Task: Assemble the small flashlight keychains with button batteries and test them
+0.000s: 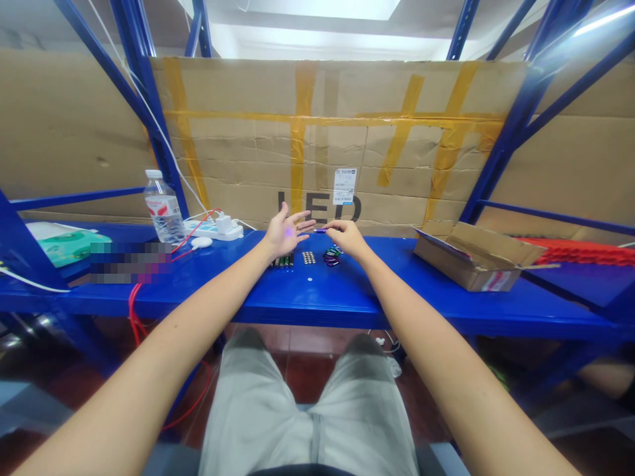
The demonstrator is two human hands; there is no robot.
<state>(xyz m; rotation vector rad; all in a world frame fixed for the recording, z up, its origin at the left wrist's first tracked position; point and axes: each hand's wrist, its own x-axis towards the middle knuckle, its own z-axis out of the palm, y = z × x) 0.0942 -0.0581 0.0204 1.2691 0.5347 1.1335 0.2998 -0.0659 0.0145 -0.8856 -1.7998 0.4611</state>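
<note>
My right hand (348,238) pinches a small purple flashlight (320,231), its end pointing left. A violet spot of light falls on the palm of my left hand (284,231), which is raised with fingers spread and holds nothing. Below my left hand lies a row of small dark and green tubes (284,261), partly hidden by it. Beside them sit several small round silver pieces (308,257), like button cells, in neat rows. Under my right hand is a pile of shiny purple and green pieces (332,256), too small to make out.
On the blue table (317,297), a water bottle (163,210) and a white power strip (213,229) stand at the left, with red cables nearby. An open cardboard box (476,258) rests at the right. Large cardboard (238,158) walls the back; a small white disc (310,279) lies in front.
</note>
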